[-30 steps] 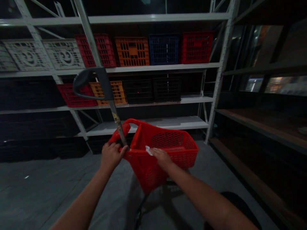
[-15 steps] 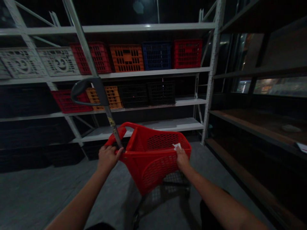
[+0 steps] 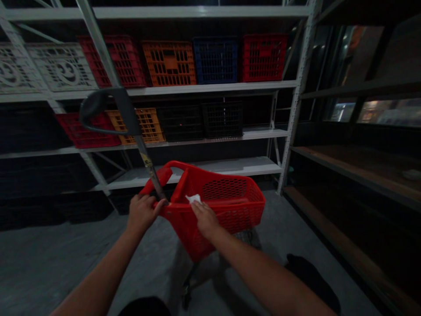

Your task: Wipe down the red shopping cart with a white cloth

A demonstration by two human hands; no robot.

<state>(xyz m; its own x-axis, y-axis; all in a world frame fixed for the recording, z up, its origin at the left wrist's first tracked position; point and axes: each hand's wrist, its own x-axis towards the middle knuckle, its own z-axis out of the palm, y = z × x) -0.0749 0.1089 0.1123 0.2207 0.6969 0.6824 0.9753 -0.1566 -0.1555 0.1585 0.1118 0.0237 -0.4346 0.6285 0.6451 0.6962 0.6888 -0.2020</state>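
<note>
Left hand (image 3: 142,213) clenched around the metal cart pole (image 3: 148,165), right hand (image 3: 205,218) holding a white wipe (image 3: 193,199) against the red mesh basket (image 3: 226,190), low in the frame's centre. Main risk: the wipe slipping into the basket (a loosened grip the likely cause).

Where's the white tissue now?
In the head view, the white tissue lies at the fingertips of the right hand on the near rim of the red basket, right of the left hand.

Plastic crates (image 3: 169,63) in red, orange and blue are sitting along the upper shelf of a metal rack (image 3: 297,87), with white crates (image 3: 61,66) at upper left. Black crates (image 3: 223,120) are lining the shelf below. Wooden shelves (image 3: 355,171) are running down the right, above a grey floor (image 3: 59,263).
</note>
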